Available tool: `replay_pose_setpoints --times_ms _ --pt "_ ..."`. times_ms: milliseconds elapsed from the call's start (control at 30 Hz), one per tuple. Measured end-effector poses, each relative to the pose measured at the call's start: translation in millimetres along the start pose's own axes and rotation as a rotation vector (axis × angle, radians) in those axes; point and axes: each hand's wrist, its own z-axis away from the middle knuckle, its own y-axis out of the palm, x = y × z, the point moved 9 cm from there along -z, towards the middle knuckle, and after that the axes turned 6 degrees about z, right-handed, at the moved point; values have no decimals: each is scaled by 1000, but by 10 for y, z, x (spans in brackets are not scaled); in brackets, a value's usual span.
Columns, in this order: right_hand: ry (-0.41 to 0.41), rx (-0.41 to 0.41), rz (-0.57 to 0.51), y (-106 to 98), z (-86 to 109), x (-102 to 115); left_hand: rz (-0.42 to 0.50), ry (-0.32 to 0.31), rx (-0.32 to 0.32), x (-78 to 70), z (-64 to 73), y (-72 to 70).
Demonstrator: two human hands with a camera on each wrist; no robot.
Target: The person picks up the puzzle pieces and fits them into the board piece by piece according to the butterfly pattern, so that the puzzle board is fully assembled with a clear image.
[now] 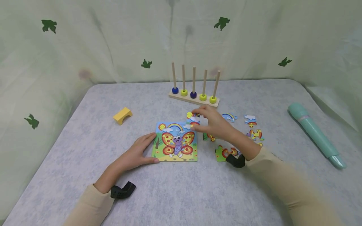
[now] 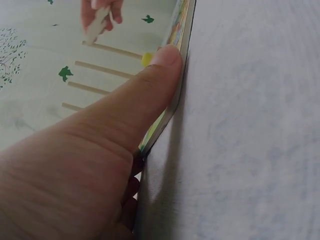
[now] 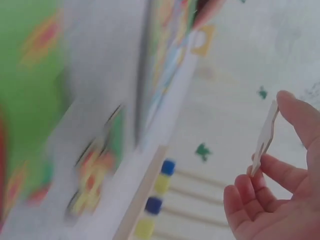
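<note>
A square butterfly puzzle board lies on the table. My left hand holds its left side, thumb at the lower left corner and fingertips along the left edge. In the left wrist view the thumb bends over the board's rim. Above the board's top right corner, my right hand pinches a puzzle piece with a sun and clouds. The right wrist view shows this thin piece edge-on between thumb and fingers. Loose puzzle pieces lie close by, including a rainbow piece and a green-edged one partly under the right wrist.
At the back stands a wooden peg rack with blue and yellow beads. A yellow arch block sits to the left. Toward the right lie further pieces and a teal, tube-shaped object with a shiny tip.
</note>
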Motion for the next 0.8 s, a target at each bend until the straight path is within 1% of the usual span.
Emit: replay_pose_setpoints --times_ms 133,200,300,433,600,700,800 --pt "-46 -22 -22 165 -87 231 -2 1 4 -3 5 -5" --pt "-54 -17 -23 283 -133 295 -4 2 2 -6 6 -9" --pt "-47 10 -7 483 -195 328 -7 6 0 -7 8 -8" --pt "-20 49 26 711 -262 293 -9 13 -3 -6 8 -6" --pt "21 84 77 910 -345 177 -12 17 -4 -8 12 -9" --pt "46 114 127 993 -375 111 -15 19 -2 -10 14 -6" --pt "49 140 171 1028 -384 83 -17 18 -2 -17 14 -7"
